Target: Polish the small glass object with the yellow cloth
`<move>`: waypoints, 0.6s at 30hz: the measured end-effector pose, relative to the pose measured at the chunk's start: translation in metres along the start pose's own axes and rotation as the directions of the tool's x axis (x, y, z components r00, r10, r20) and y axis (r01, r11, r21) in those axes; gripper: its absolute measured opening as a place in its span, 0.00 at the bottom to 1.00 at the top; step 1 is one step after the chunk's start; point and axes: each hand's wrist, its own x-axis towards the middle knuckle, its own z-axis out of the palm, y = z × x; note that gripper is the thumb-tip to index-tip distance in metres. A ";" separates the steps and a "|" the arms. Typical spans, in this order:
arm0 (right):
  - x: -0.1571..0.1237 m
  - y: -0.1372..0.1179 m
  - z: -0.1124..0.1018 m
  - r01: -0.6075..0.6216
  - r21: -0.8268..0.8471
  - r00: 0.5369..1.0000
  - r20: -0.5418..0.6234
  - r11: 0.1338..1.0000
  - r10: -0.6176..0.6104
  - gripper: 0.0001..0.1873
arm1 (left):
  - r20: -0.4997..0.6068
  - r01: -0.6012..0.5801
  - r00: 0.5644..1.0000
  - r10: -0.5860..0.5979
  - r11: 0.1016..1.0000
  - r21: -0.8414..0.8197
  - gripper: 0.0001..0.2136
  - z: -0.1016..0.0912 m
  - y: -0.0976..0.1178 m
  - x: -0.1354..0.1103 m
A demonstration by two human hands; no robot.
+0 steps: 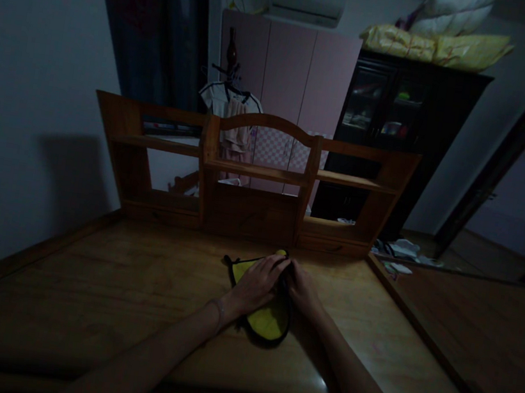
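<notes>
A flat yellow cloth piece with black edging (270,321), which looks like a pouch, lies on the wooden desk (152,298). My left hand (258,281) rests across its middle, fingers bent and closed at the black edge. From the other side my right hand (302,289) pinches the same edge, its fingertips close against those of my left. The rounded near end of the cloth piece shows below my hands, and a corner with a small black tab sticks out to the left. My fingers hide the part between them.
A wooden shelf unit (256,171) with open compartments and small drawers stands along the desk's far edge. A raised wooden rail (419,330) borders the right side. White wall (38,96) is close on the left. The room is dim.
</notes>
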 end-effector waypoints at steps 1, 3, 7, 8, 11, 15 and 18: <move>0.000 0.000 0.000 -0.005 0.011 1.000 0.006 1.000 0.005 0.18 | 0.000 0.003 1.000 -0.003 1.000 -0.001 0.42 0.000 0.000 0.000; 0.001 -0.001 -0.001 -0.024 0.024 1.000 0.016 0.999 0.024 0.17 | 0.000 0.009 1.000 -0.009 1.000 -0.002 0.42 0.001 0.000 -0.001; 0.002 -0.002 -0.002 -0.066 -0.012 0.998 0.003 0.998 0.066 0.14 | 0.001 0.003 1.000 -0.003 1.000 -0.006 0.42 0.001 -0.001 -0.001; 0.002 -0.002 -0.003 -0.073 -0.021 0.997 0.002 0.997 0.073 0.14 | 0.001 0.001 1.000 -0.001 1.000 -0.009 0.41 0.001 -0.001 -0.001; 0.002 -0.001 -0.004 -0.095 -0.054 0.995 0.006 0.994 0.095 0.14 | 0.010 0.003 1.000 -0.003 1.000 -0.021 0.40 0.001 -0.001 -0.001; 0.002 0.001 -0.007 -0.156 -0.100 0.988 -0.004 0.983 0.156 0.16 | 0.005 0.002 1.000 -0.002 0.999 -0.032 0.39 0.001 -0.001 -0.001; 0.001 -0.001 -0.008 -0.177 -0.108 0.984 0.001 0.978 0.178 0.16 | -0.007 0.004 1.000 -0.004 1.000 -0.030 0.38 0.002 -0.001 -0.002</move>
